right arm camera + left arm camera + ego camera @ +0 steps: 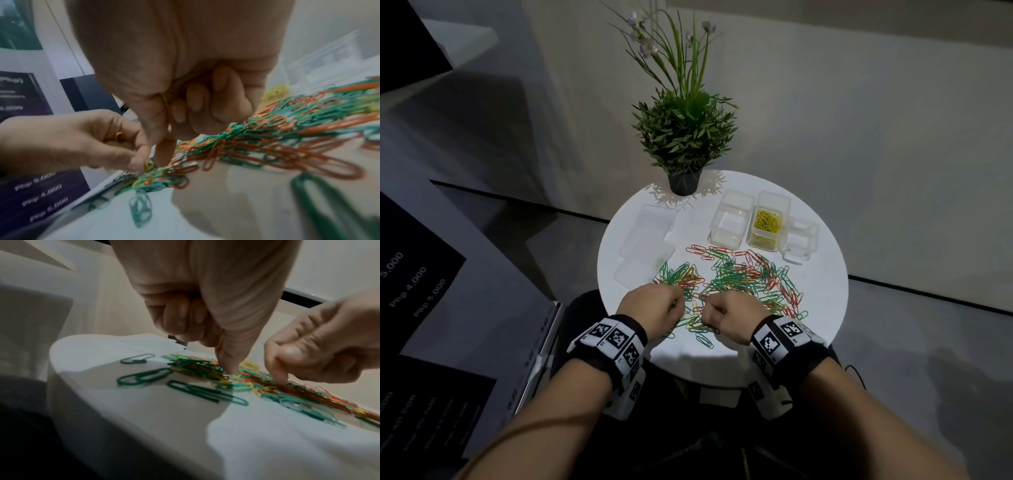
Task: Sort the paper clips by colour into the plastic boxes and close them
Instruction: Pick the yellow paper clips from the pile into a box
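Left grip: your left hand (652,306) had its fingers curled and pinched a yellow clip (148,165) at the near edge of the pile (739,281), probably to gather one colour first.
Right grip: your right hand (732,313) was curled, its forefinger pressing into the pile; a thin wire showed inside, but what it held I cannot tell.
Boxes: the box with yellow clips (767,222) stood open behind the pile on the tabletop (822,291), within easy reach.
Lids: they (647,236) lay aside on the left.

A round white table (822,308) carries a spread of green, red and yellow clips (743,277) at its near middle. At far right stand three clear boxes (731,219), the middle one holding yellow clips (767,221). What look like flat clear lids (647,240) lie at left, a potted plant (684,137) at the far edge.
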Motion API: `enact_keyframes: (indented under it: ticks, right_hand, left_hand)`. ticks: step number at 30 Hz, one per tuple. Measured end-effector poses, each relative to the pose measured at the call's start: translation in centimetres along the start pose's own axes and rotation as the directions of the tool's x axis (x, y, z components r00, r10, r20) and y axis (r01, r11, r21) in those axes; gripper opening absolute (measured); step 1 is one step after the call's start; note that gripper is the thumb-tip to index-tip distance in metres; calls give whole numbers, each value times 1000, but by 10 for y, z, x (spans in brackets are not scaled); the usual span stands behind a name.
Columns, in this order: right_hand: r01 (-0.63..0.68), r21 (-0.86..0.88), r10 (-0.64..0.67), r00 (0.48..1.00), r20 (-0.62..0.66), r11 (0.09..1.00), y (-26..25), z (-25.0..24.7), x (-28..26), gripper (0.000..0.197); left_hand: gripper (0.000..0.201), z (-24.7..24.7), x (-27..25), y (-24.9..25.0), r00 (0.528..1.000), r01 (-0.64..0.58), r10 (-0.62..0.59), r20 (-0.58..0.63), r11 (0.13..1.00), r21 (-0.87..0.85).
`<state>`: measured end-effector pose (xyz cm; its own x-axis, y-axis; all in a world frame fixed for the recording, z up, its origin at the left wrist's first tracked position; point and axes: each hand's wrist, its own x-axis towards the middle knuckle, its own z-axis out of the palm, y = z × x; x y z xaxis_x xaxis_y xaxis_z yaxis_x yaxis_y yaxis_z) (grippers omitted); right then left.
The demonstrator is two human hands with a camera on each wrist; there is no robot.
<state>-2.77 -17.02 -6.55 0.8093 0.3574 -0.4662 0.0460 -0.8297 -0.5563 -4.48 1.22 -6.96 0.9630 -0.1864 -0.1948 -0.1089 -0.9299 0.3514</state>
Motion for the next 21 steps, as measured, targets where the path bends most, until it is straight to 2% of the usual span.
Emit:
enact_keyframes:
  ticks: [3, 6, 8, 10, 13, 17, 21]
  right_hand:
    - [31, -166, -29, 999, 18, 986, 5, -5, -3, 13]
    - [24, -276, -36, 999, -38, 961, 7, -11, -1, 14]
    - [43, -280, -69, 994, -82, 959, 4, -13, 0, 12]
    - [112, -301, -147, 984, -99, 947, -4, -12, 1, 12]
    - [216, -370, -250, 967, -46, 903, -21, -5, 4, 16]
    - [254, -443, -280, 960, 6, 860, -28, 6, 14, 13]
    - [210, -371, -232, 973, -15, 904, -14, 4, 13, 17]
  left_hand:
    - [8, -2, -1, -4, 998, 48, -57, -28, 968, -246]
    - [12, -3, 1, -9, 988, 121, -151, -25, 870, -477]
    - [15, -1, 2, -14, 977, 179, -211, 6, 809, -560]
    - [19, 3, 1, -20, 976, 191, -218, 26, 782, -593]
    - [19, 6, 2, -26, 976, 206, -207, 73, 747, -632]
    - [30, 2, 3, -29, 962, 268, -229, 148, 690, -673]
    - [19, -5, 5, -30, 961, 269, -242, 133, 715, -646]
